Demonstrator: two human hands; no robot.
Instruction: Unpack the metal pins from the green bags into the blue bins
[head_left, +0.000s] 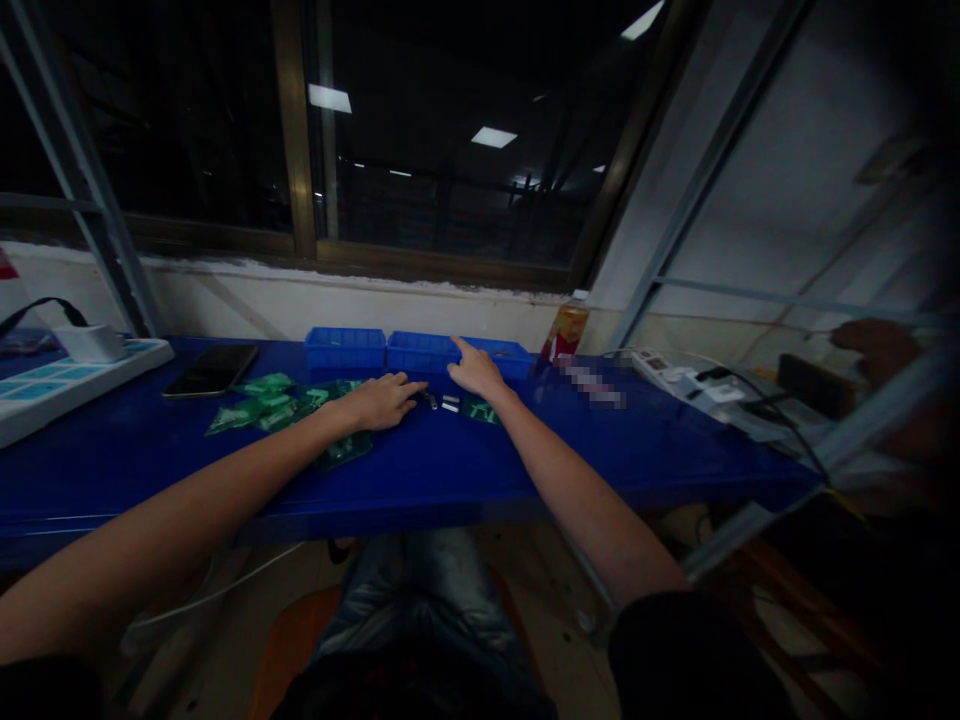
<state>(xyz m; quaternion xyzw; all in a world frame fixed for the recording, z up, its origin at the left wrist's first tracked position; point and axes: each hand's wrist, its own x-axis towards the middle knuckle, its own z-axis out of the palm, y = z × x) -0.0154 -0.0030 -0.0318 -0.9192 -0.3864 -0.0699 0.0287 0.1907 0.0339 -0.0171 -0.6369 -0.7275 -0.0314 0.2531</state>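
Note:
My left hand [382, 401] rests low over the blue table, fingers spread, holding nothing that I can see. Its fingertips reach close to a small metal piece [432, 400]; whether they touch cannot be made out. Two short silvery metal pieces [450, 404] lie between my hands. My right hand [475, 370] is in front of a blue plastic bin [420, 345], index finger stretched out and thumb apart, with nothing visible in it. Beneath its wrist lies a small green bag [480, 411] with pale pieces. Green plastic bags [274, 402] lie beside and under my left forearm.
A second blue bin [345, 347] stands against the wall. A phone [211, 370] and a power strip [82, 375] lie on the left. A drink bottle [567, 328] stands back right, with another power strip [675, 378] and cables beyond. Metal posts frame the table [435, 475].

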